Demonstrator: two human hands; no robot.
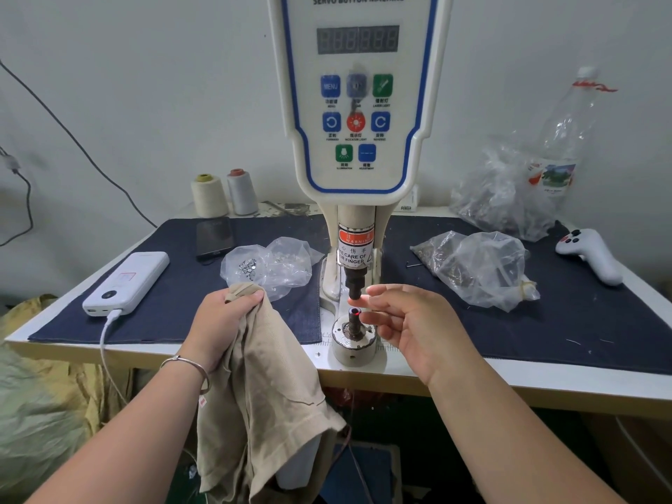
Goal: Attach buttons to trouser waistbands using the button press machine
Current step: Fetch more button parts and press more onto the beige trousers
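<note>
1. Head view shows your left hand [222,318] gripping the beige woven cotton trousers [262,394] by a bunched fold at the top; the rest of the cloth hangs over the front edge of the tabletop [509,372], just left of the press.
2. Your right hand [411,321] is loosely spread, fingers half curled, its fingertips [374,291] reaching in between the black upper punch [354,285] and the small dark lower die post [354,316]; a red laser spot lies on the post; whether you pinch a button there is too small to tell.
3. The white and blue servo button machine [358,103] stands centred on the dark blue denim mat [182,278]; its display is unlit.
4. Clear plastic bags of small metal button parts [269,265] lie left of the column, more bags [476,267] to its right.
5. The trousers look soft, light and floppy; they will likely sag and slide off the die unless you take the waistband flat, pinched close on either side of the button spot.
6. Buttons appear small, hard and slippery; seat them with fingertips only, then clear your fingers from under the punch; that gap is the pinch risk.
</note>
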